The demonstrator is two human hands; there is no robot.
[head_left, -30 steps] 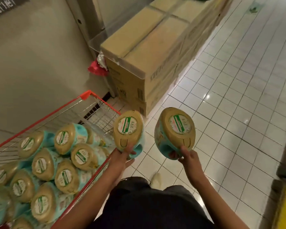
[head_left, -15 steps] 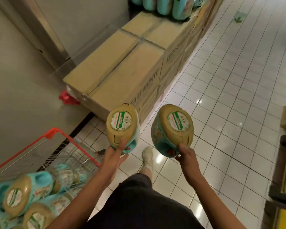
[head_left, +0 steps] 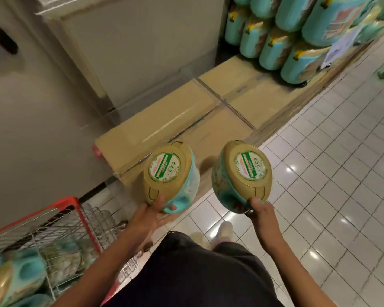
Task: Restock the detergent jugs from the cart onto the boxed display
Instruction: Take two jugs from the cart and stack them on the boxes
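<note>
My left hand (head_left: 151,214) grips the handle of a teal detergent jug (head_left: 170,173) with a gold cap and a green-and-white label. In my right hand (head_left: 261,212) hangs a second such jug (head_left: 242,175), also held by its handle. Both jugs hang side by side above the near end of a row of brown cardboard boxes (head_left: 164,127). At the far end of the boxes, several teal jugs (head_left: 275,47) stand stacked in tiers. The red wire cart (head_left: 75,202) sits at lower left with more jugs (head_left: 13,282) lying in it.
A beige wall and pillar (head_left: 53,96) run along the left behind the boxes. White tiled floor (head_left: 330,173) spreads to the right. A paper sign (head_left: 339,47) hangs on the stacked jugs. My legs and shoes (head_left: 224,231) are below.
I have walked forward from the cart toward the boxes, carrying both jugs. The cart has slid to the lower left, and the stacked jugs at the far end have come into view.
</note>
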